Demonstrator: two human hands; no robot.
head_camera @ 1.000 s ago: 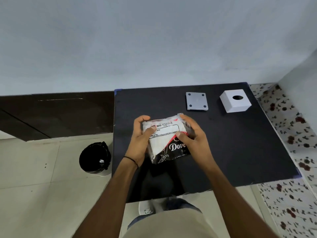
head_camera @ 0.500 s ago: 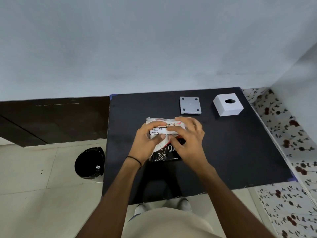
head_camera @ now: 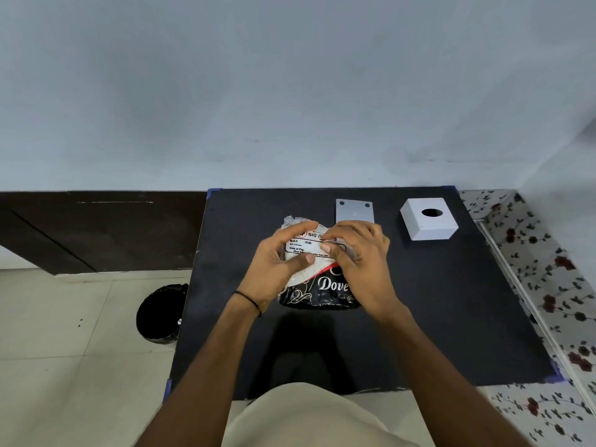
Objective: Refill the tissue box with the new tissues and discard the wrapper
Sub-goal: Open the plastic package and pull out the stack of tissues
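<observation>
A pack of tissues (head_camera: 317, 290) in a white and black plastic wrapper is held above the middle of the black table (head_camera: 451, 301). My left hand (head_camera: 279, 262) grips its left side, thumb across the front. My right hand (head_camera: 361, 256) pinches the wrapper's upper edge on the right. The white tissue box (head_camera: 429, 223), a cube with a round hole on top, stands at the table's far right. Its grey square base plate (head_camera: 354, 210) lies flat to the left of it, just beyond my right hand.
A black bin (head_camera: 161, 312) with a dark liner stands on the tiled floor left of the table. A wall rises behind the table, with a dark wooden panel (head_camera: 96, 230) to the left. A flower-patterned surface (head_camera: 548, 269) borders the table's right edge.
Both hands have shifted up the pack toward its top edge, and the fingers of my right hand now pinch the wrapper there. The camera view has tilted slightly.
</observation>
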